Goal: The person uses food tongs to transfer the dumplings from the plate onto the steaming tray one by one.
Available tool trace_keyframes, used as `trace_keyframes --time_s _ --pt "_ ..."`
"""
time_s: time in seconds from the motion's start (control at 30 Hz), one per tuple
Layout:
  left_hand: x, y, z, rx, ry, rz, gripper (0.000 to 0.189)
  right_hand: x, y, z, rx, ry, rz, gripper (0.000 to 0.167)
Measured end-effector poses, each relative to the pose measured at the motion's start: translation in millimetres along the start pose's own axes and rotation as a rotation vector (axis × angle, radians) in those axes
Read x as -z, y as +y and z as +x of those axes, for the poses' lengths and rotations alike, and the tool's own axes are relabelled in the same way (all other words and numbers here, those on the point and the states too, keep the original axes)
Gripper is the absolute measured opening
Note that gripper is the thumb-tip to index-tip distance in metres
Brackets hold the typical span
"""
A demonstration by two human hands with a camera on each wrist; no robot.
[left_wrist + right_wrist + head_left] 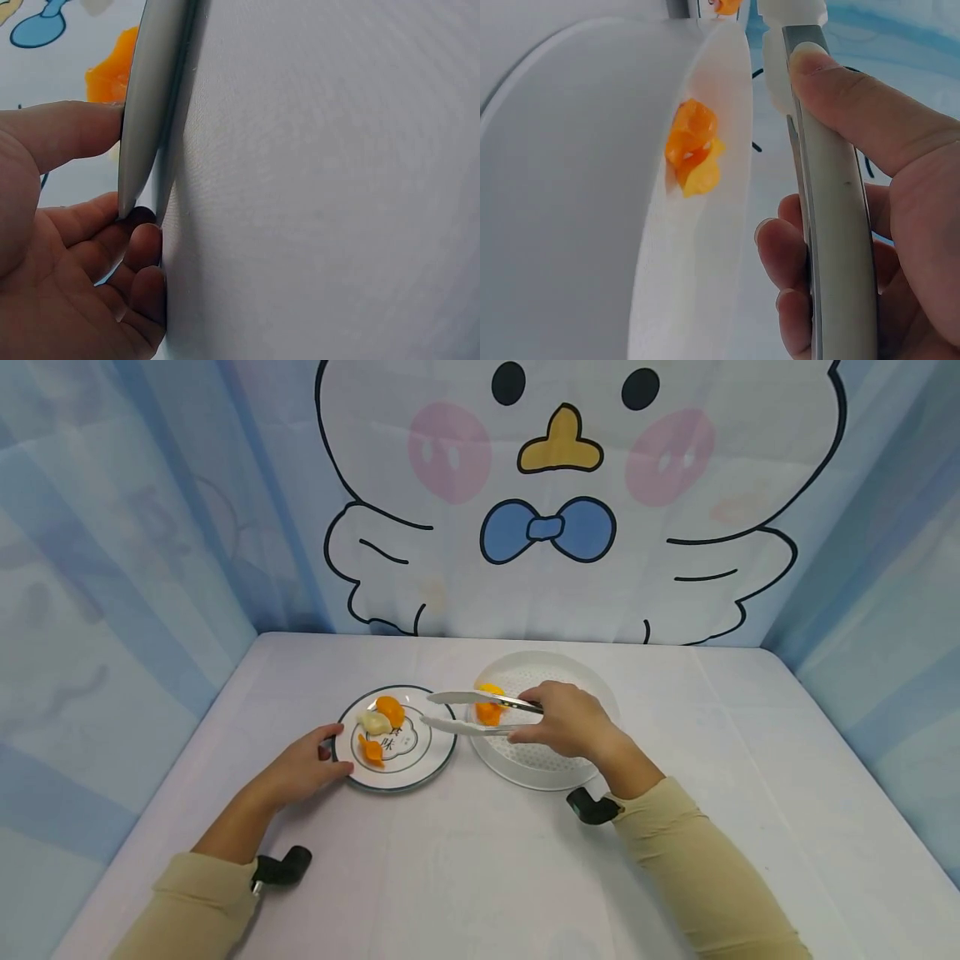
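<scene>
My left hand (303, 766) grips the left rim of a white plate with a dark edge (422, 752), thumb above and fingers at its underside. On that plate lie a round orange piece (390, 711), a pale yellow piece (373, 722) and a smaller orange piece (371, 751). Metal tongs with white tips (459, 697) are in my right hand (570, 720), their arms spread and nothing between them. They reach leftward over a white dotted dish (547, 760). Orange and yellow pieces (693, 148) sit together at that dish's left side, partly hidden by the tongs in the head view.
The plate and dish stand side by side on a white-covered table (450, 877). Behind the table hangs a curtain with a cartoon figure (562, 568), and blue curtains (112, 610) flank both sides. Each wrist carries a small black camera (285, 866).
</scene>
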State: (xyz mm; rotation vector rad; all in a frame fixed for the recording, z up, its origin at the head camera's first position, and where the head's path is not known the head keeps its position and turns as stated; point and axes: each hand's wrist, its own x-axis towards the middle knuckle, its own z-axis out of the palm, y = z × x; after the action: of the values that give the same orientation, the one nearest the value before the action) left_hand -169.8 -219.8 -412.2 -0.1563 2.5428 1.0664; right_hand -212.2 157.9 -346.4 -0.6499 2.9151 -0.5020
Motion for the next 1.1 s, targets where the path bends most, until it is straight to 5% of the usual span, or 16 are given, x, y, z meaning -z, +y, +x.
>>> trace_keyframes --time_s 1.1 --pt "-0.2 -1.5 1.0 -0.004 -0.007 0.003 0.080 -23.2 -36.0 20.4 0.008 -0.053 0.021 0.065"
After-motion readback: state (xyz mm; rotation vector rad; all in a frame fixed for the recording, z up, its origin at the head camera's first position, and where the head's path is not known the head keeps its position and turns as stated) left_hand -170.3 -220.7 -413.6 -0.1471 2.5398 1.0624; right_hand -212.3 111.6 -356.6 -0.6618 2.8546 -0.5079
